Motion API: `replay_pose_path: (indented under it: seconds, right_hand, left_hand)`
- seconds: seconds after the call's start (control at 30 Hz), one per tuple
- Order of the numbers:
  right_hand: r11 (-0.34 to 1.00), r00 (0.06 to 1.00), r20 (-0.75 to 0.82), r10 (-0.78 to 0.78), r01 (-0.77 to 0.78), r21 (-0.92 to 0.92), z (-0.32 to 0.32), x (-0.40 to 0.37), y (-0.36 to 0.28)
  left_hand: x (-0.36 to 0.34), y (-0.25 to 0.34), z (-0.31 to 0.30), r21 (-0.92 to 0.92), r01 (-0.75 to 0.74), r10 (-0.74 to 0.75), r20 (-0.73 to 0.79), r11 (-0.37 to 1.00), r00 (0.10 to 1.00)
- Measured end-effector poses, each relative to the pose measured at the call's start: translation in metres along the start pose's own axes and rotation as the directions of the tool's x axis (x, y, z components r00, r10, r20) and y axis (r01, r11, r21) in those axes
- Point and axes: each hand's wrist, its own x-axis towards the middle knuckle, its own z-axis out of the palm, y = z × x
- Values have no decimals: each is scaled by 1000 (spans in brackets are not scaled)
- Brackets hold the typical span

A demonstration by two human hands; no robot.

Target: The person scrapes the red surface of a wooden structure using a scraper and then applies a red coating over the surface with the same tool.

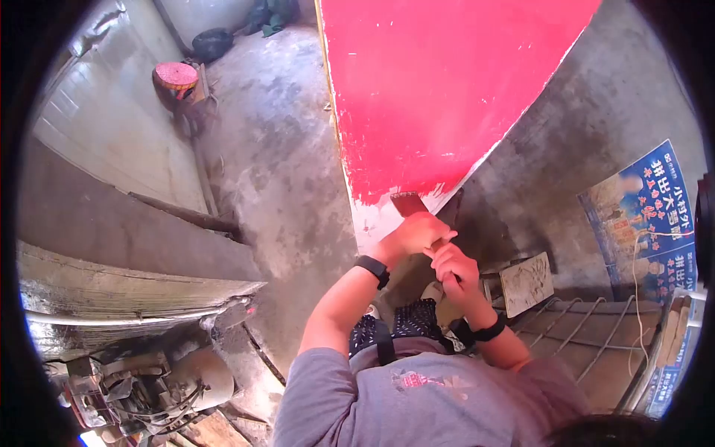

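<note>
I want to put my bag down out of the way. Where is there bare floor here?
Bare concrete floor lies between the red board and the pale wall panel. Crowded: machinery lower left, wire rack lower right, left hand and right hand gripping the tool.

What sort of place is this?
Probably a rough workshop or shed: bare concrete floor, a red-painted board with left hand and right hand gripping a tool at its edge, and machinery nearby.

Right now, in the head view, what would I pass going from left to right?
Dusty machinery → left hand → right hand, both gripping one scraper → pale square slab → blue poster.
</note>
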Motion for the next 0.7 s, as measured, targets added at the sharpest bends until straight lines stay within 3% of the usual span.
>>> replay_pose_path:
  seconds: [0.13, 0.2, 0.37, 0.43, 0.47, 0.5, 0.57, 0.7]
  right_hand:
    - [999, 999, -10, -41, 41, -35, -8, -2, -18]
    - [997, 997, -19, -70, 70, -39, -8, 3, -46]
    - [996, 996, -6, -89, 89, 9, 3, 13, -50]
    - [997, 997, -14, -70, 70, 26, 6, 12, -43]
    - [992, 994, -106, 23, -10, 124, 9, 5, -16]
    - [979, 979, -119, 163, -146, 144, 6, 5, 6]
    - [984, 986, -84, 146, -136, 119, 10, -1, 53]
    - [991, 993, -32, 115, -112, 79, 11, 17, -9]
  left_hand:
    - [16, 22, -13, 18, 29, -30, 55, 999, 998]
    - [30, 43, -25, 117, -133, 144, -95, 984, 985]
    - [27, 42, -33, 150, -131, 146, -91, 980, 985]
    - [17, 32, -30, 121, -95, 99, -34, 988, 994]
    - [8, 19, -23, -75, 53, -50, 41, 996, 998]
    - [-11, -3, -11, -116, 200, -194, 57, 973, 979]
    - [-34, -38, 11, -4, 279, -279, 22, 960, 960]
    - [-10, 7, -19, -23, 213, -213, -40, 977, 976]
